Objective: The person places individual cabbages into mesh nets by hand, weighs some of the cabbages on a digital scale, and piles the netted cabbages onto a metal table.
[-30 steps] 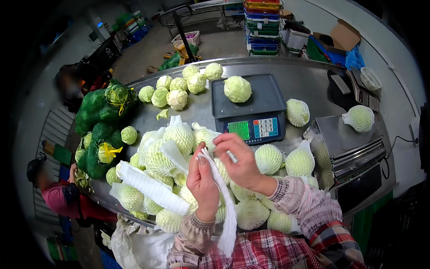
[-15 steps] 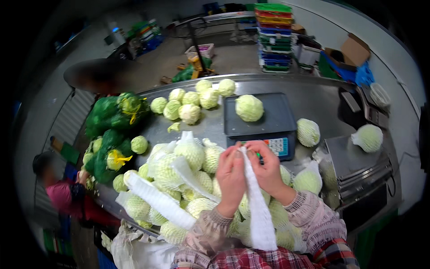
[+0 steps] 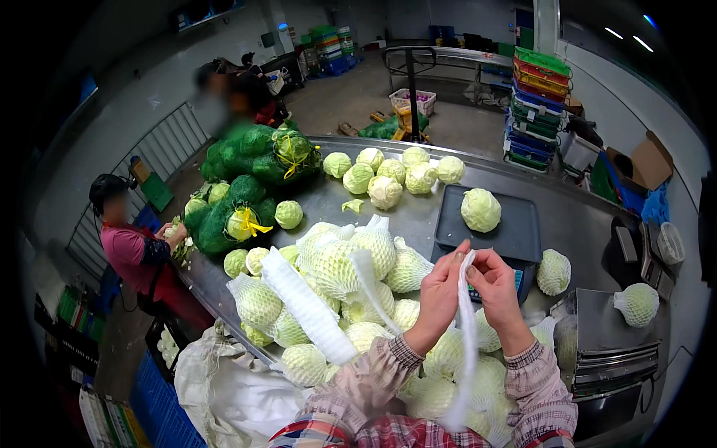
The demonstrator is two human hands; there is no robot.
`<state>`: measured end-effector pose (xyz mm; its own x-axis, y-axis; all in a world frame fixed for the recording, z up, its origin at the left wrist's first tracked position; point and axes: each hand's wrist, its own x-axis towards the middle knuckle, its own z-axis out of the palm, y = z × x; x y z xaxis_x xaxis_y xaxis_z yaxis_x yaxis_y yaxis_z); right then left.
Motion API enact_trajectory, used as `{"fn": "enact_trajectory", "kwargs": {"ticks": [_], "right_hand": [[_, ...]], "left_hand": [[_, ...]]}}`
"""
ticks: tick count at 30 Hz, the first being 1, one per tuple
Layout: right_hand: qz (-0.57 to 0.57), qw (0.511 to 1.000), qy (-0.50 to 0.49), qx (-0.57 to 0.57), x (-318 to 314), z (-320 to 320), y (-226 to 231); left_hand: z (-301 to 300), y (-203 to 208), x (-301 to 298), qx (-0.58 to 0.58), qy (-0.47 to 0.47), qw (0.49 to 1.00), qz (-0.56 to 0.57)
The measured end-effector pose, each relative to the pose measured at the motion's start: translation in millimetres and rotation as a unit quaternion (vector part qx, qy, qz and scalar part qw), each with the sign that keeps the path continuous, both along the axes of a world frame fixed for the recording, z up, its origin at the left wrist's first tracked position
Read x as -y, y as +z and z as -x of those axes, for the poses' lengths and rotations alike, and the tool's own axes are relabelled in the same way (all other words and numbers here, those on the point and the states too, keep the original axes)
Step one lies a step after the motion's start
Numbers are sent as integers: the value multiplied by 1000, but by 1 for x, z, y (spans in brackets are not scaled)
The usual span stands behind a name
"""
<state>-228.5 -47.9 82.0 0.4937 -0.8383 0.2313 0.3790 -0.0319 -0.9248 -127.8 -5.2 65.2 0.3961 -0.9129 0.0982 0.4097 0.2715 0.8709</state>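
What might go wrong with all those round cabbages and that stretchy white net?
The bare cabbage on the scale is round and sits on a flat top, so a bump might roll it off.

The wrapped cabbages are heaped close to the edge of the table, so one could tumble down.

The left hand and right hand pinch the white net near its top, so it might slip free.

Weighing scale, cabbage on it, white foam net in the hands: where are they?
Weighing scale [image 3: 517, 222], head view: bare part of its pan.
Unwrapped cabbage [image 3: 480, 210], head view: middle of its body.
White foam net [image 3: 468, 340], head view: partway down its hanging length.
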Motion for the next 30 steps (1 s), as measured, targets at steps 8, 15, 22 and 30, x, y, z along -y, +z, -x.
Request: {"fn": "enact_trajectory", "kwargs": {"ticks": [8,15,22,30], "right_hand": [[149,967,-206,32,-4,-9,-10],[169,971,-30,-168,23,38,-16],[-97,980,122,123,79,93,-33],[59,934,-301,-183,207,76,-88]], "left_hand": [[3,-12,2,121,125,985,0],[-4,7,34,-179,-41,983,-10],[-9,-92,39,-16,-279,959,-53],[-4,-36,186,-11,-207,978,-16]]}}
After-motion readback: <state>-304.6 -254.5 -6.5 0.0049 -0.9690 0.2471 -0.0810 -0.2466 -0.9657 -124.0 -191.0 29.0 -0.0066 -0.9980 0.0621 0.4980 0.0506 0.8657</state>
